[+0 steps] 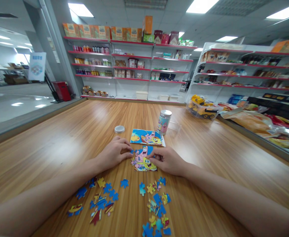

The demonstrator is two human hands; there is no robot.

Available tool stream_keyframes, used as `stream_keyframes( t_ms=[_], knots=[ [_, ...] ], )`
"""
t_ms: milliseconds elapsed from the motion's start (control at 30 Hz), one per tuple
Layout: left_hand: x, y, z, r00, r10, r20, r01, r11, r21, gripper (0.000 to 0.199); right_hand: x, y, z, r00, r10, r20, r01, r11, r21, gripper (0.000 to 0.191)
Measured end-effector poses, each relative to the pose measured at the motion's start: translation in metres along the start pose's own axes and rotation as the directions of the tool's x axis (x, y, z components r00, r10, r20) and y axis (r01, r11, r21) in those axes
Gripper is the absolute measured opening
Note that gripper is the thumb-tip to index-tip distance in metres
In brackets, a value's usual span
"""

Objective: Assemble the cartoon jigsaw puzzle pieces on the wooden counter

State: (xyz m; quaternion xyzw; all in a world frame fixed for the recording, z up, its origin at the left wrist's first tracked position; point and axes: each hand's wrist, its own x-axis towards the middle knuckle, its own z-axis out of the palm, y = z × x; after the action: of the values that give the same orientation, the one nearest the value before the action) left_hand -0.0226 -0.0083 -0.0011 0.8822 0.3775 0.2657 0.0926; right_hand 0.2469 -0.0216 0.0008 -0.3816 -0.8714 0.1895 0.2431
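Observation:
A partly joined jigsaw puzzle (142,161) with pink and yellow cartoon figures lies on the table in front of me. At its upper left edge my left hand (116,151) pinches a small blue puzzle piece (132,151) between thumb and forefinger. My right hand (168,160) reaches in from the other side, fingers curled together and touching the puzzle's right part; whatever they grip is hidden. Just beyond lies a picture card (146,137) with the same figures. Loose puzzle pieces form a left group (101,200) and a right group (156,205) nearer to me.
A cartoon-printed can (164,122) stands at the card's right corner, with a round silver lid (119,129) farther left. A clear box of yellow toy trucks (201,108) sits at the back right, beside packaged goods (250,121). Stocked shelves (132,58) line the wall.

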Motion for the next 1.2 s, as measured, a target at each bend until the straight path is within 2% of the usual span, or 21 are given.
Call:
stream_keyframes(
  t_ms=[200,433,633,867,1033,1133,1200],
  knots=[
    [-0.0012,0.0039,-0.0010,0.997,0.071,-0.017,-0.070,0.995,0.064,0.014,-0.0003,0.0016,0.0001,1.000,-0.010,0.001,0.010,1.000,0.005,0.016],
    [-0.0013,0.0055,0.0021,0.998,0.051,-0.041,-0.048,0.996,0.075,0.014,0.0001,0.0017,0.0009,1.000,-0.004,-0.002,0.004,1.000,0.004,0.016],
    [-0.0014,0.0052,0.0055,0.996,0.077,-0.035,-0.074,0.995,0.067,0.017,0.0006,0.0005,0.0010,1.000,-0.002,-0.006,0.002,1.000,-0.003,0.015],
    [-0.0047,0.0021,0.0053,0.975,0.116,-0.188,-0.121,0.993,-0.012,0.041,0.0011,0.0003,-0.0001,1.000,0.000,0.003,0.000,1.000,0.008,0.014],
    [-0.0051,0.0034,0.0037,0.967,0.218,-0.130,-0.221,0.975,-0.005,0.042,0.0003,-0.0004,-0.0003,1.000,0.002,0.003,-0.002,1.000,-0.001,0.016],
    [-0.0035,0.0051,0.0039,0.983,0.156,-0.094,-0.155,0.988,0.014,0.026,-0.0007,0.0007,0.0006,1.000,-0.004,0.000,0.004,1.000,0.001,0.016],
    [-0.0023,0.0044,0.0044,0.993,0.079,-0.093,-0.079,0.997,-0.001,0.025,-0.0010,0.0017,0.0012,1.000,-0.005,0.000,0.005,1.000,0.003,0.017]
  ],
)
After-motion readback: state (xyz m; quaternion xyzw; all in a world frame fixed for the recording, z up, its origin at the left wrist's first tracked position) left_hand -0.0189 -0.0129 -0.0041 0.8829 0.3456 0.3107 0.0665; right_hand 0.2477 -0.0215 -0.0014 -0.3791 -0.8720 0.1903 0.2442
